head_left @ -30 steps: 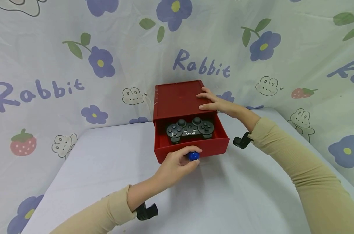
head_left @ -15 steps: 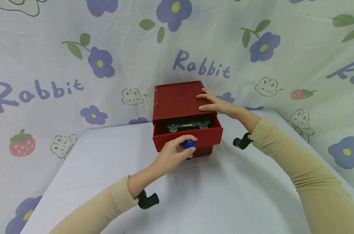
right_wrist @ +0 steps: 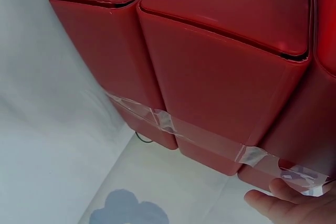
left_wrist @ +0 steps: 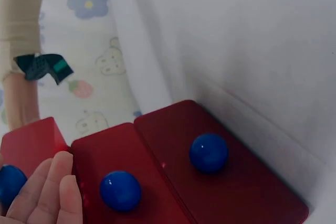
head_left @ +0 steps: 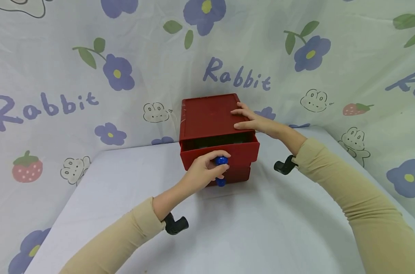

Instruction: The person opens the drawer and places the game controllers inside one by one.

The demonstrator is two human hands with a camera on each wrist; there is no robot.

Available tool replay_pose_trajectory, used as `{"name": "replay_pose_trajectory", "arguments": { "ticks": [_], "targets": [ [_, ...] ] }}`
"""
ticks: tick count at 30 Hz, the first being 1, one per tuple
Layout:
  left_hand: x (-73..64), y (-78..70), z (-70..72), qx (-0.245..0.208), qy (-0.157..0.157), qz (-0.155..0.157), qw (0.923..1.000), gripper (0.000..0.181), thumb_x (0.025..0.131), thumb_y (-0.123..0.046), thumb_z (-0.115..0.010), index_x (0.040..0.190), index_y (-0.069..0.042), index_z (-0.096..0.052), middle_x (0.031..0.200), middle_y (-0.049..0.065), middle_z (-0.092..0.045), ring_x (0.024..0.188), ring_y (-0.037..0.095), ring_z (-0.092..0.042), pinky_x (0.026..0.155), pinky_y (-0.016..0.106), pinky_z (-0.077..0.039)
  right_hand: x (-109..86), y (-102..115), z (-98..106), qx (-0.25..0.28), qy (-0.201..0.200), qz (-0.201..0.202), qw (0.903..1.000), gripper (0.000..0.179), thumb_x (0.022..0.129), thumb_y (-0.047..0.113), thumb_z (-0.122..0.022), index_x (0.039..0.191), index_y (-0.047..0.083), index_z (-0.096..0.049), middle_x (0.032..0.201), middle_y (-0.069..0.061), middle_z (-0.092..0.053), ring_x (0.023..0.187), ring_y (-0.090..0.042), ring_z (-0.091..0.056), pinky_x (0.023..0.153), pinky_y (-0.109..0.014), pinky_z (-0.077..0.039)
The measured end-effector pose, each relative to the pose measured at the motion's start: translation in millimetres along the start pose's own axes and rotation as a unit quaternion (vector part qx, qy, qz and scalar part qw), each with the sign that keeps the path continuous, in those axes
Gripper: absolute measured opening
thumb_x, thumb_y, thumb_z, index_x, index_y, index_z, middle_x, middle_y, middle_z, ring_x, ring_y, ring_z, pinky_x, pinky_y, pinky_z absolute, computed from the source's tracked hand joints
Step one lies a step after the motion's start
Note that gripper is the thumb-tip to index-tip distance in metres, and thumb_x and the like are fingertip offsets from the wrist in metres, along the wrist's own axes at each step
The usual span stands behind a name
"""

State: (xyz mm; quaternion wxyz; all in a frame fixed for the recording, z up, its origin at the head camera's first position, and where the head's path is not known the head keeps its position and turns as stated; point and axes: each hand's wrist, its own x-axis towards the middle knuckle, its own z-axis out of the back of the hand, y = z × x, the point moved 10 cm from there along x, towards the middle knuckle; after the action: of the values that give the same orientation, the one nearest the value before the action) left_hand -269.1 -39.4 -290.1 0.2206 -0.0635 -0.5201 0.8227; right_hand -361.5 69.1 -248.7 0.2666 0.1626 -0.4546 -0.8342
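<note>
A red drawer cabinet (head_left: 207, 116) stands at the back of the white table. Its top drawer (head_left: 243, 151) is pulled part of the way out. My left hand (head_left: 200, 170) pinches the round blue knob (head_left: 222, 160) of this drawer between thumb and fingers. My right hand (head_left: 257, 121) rests on the right edge of the cabinet's top, fingers spread. Only a dark slot shows above the drawer front, so the game controller inside is almost wholly hidden. In the left wrist view, two lower drawers bear blue knobs, a middle knob (left_wrist: 121, 190) and a bottom knob (left_wrist: 208, 152).
White cloth covers the table (head_left: 132, 182). A curtain (head_left: 152, 57) printed with flowers and rabbits hangs close behind the cabinet. Clear tape (right_wrist: 205, 137) runs across the cabinet's side in the right wrist view. Each wrist carries a small black camera (head_left: 176, 224).
My left hand has pushed the top drawer away from me, further into the cabinet. The black game controller has slid out of sight beneath the top. My right hand has stayed in place.
</note>
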Motion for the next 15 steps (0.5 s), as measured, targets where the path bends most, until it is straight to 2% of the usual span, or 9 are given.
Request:
{"name": "replay_pose_trajectory", "arguments": {
  "ticks": [6,10,15],
  "targets": [
    [4.7,-1.1,1.4,-0.007,0.007,0.002,0.9999,0.029,0.081,-0.026,-0.054,0.109,-0.022,-0.050,0.087,0.011,-0.057,0.069,0.020,-0.059,0.061,0.039,-0.047,1.9,-4.4,1.4,-0.007,-0.001,0.004,1.0000,0.057,0.082,0.032,-0.046,0.131,0.021,-0.020,0.137,0.008,0.013,0.124,-0.019,0.006,0.094,-0.053,-0.011],
    [5.1,-11.5,3.8,-0.018,0.009,0.002,0.9998,0.029,0.082,-0.020,-0.052,0.111,-0.015,-0.049,0.090,0.017,-0.056,0.071,0.027,-0.058,0.061,0.041,-0.046,9.0,-16.0,4.3,-0.013,-0.003,0.003,0.9999,0.057,0.080,0.038,-0.047,0.130,0.027,-0.021,0.136,0.015,0.013,0.124,-0.016,0.006,0.093,-0.054,-0.010],
    [5.8,-20.3,7.2,-0.018,0.009,-0.001,0.9998,0.029,0.084,-0.016,-0.049,0.112,-0.009,-0.047,0.096,0.018,-0.056,0.073,0.034,-0.056,0.061,0.042,-0.046,14.7,-26.0,6.1,-0.017,-0.005,0.001,0.9998,0.058,0.077,0.046,-0.049,0.127,0.035,-0.023,0.132,0.024,0.011,0.124,-0.012,0.006,0.094,-0.053,-0.009]
  ]
}}
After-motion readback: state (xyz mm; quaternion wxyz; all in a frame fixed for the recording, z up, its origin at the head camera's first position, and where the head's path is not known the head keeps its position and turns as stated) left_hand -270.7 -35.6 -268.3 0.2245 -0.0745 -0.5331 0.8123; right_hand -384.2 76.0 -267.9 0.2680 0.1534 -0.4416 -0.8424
